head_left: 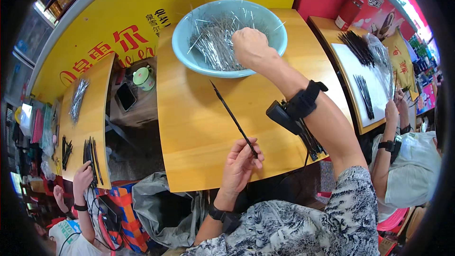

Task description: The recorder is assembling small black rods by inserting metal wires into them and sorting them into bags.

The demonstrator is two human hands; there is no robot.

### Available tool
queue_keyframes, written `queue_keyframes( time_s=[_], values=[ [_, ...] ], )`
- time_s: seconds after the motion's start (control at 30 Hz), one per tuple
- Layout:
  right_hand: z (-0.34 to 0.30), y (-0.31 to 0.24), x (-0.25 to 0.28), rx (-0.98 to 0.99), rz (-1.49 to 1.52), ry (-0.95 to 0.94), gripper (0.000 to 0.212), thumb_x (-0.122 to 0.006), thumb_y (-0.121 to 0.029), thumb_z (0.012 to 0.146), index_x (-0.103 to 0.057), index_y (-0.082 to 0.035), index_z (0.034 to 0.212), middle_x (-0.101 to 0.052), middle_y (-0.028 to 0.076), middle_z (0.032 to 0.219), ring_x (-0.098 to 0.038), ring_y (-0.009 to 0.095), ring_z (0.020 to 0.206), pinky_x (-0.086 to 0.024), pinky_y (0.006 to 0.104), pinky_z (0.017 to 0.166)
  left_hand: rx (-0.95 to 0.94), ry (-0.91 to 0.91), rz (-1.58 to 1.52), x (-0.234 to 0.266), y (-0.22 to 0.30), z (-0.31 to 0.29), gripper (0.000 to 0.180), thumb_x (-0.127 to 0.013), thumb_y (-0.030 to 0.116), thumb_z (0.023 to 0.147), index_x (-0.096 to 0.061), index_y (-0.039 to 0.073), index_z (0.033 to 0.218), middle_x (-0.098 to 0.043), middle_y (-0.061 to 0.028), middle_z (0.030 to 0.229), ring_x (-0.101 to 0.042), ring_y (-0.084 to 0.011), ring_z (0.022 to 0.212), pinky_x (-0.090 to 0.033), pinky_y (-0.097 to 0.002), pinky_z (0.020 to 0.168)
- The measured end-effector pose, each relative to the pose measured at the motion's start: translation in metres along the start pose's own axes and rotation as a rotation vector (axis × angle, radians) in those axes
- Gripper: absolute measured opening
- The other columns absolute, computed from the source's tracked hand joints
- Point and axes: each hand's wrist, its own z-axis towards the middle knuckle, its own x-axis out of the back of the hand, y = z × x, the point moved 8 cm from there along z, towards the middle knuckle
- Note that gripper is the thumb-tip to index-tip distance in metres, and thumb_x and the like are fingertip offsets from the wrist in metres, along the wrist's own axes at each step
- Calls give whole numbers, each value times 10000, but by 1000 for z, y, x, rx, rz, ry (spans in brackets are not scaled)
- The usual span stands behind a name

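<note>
A smooth, round, pale blue bowl [179,50] with a curved rim stands at the far side of a flat wooden tabletop [189,128]. Thin, shiny silver wires [211,42] fill it in a loose heap, stiff and mostly straight, a few poking past the rim. The right hand [255,50] is over the heap toward the bowl's right side, fingers curled; whether its grip has closed on any wires cannot be told. The left hand [241,163], near the tabletop's front edge, has its grip closed around the lower end of a slim, slightly rough black stick [231,115], which slants up and left toward the bowl. More black sticks lie bundled [312,147] by the right forearm.

Counted: one bowl, one stick held, two black wristbands [303,102] on the forearms, wires too many to count. The left side table [102,99] carries one silvery bundle [78,99] and two groups of dark sticks [66,151]; the white board [350,68] at right, two dark bundles [364,96]
</note>
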Motion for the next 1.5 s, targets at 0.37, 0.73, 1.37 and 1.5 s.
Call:
queue_keyframes(
  time_s=[0.37, 0.73, 1.37, 1.5],
  values=[
    [-35, -17, 30, 87, -102, -131, 147, -550, 3, 686, -595, 18, 825, -616, 206, 793, -600, 356, 789, -476, 402, 672, -3, 10, 3, 3, 0, -1, 228, -447, 122, 924, -505, 5, 1111, -560, -87, 916, -573, -158, 791, -500, -239, 622],
    [-55, 39, 32, -47, -48, -25, 101, -561, -123, 719, -620, -46, 747, -613, 154, 707, -598, 317, 752, -459, 410, 657, -2, 4, 81, 1, -3, 1, 245, -472, 122, 910, -504, 16, 1129, -560, -72, 909, -566, -150, 787, -483, -217, 606],
    [-139, 57, 48, -75, 133, -83, 115, -569, -79, 698, -620, -13, 777, -605, 147, 634, -597, 312, 619, -468, 388, 600, -49, 21, 147, 0, -1, -11, 303, -513, 64, 874, -489, 19, 1173, -552, -72, 941, -569, -149, 824, -486, -232, 667],
    [-179, 51, 37, -215, 656, 19, 92, -611, -76, 769, -596, -12, 834, -630, 105, 691, -622, 183, 651, -465, 280, 578, -49, 62, 269, -6, 0, -34, 348, -526, 32, 855, -474, 17, 1199, -539, -66, 961, -572, -165, 846, -493, -250, 700]
  ],
)
